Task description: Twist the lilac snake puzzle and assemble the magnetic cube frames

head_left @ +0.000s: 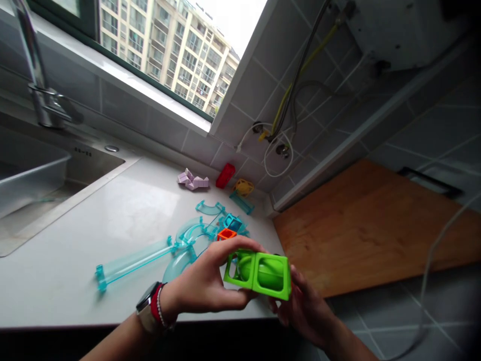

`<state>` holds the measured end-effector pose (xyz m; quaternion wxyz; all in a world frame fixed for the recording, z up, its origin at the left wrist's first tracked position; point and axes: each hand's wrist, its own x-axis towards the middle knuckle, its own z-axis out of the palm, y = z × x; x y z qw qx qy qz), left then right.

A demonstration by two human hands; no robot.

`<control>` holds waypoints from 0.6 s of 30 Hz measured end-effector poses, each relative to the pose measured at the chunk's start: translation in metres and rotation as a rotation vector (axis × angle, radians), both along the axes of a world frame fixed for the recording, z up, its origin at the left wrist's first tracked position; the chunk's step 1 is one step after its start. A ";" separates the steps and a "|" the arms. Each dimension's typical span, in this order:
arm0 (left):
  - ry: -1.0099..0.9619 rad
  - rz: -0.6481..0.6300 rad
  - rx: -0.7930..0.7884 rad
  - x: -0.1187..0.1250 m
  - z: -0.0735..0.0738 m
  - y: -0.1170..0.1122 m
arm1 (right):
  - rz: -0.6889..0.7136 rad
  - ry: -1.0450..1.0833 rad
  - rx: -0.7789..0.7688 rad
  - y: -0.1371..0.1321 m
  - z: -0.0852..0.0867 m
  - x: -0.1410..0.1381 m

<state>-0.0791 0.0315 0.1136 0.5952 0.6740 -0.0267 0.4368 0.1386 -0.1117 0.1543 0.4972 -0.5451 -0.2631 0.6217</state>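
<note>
Both hands hold a bright green plastic block piece (pixel 259 273), made of two joined cube frames with a curved channel inside, above the front edge of the white countertop (pixel 75 250). My left hand (pixel 205 281), with a watch and red band at the wrist, is closed on its left end, thumb below and fingers over the top. My right hand (pixel 304 308) is closed on the right end from underneath, its fingers mostly hidden by the piece. Just beyond lie clear turquoise track pieces (pixel 158 253), an orange cube (pixel 226 233) and a blue cube (pixel 233 221).
Purple pieces (pixel 193 179), a red block (pixel 225 175) and a yellow piece (pixel 244 187) lie by the tiled wall. A steel sink (pixel 33 175) with a tap (pixel 41 90) is at the left. A wooden board (pixel 372 220) lies at the right, hoses hanging above.
</note>
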 end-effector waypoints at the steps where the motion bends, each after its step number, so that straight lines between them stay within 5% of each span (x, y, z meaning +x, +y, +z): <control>1: 0.028 0.016 -0.006 0.002 -0.002 0.000 | -0.017 -0.002 -0.036 0.001 0.002 0.001; 18: 0.072 0.030 -0.355 0.021 -0.019 0.004 | -0.093 -0.138 -0.114 0.024 0.014 0.000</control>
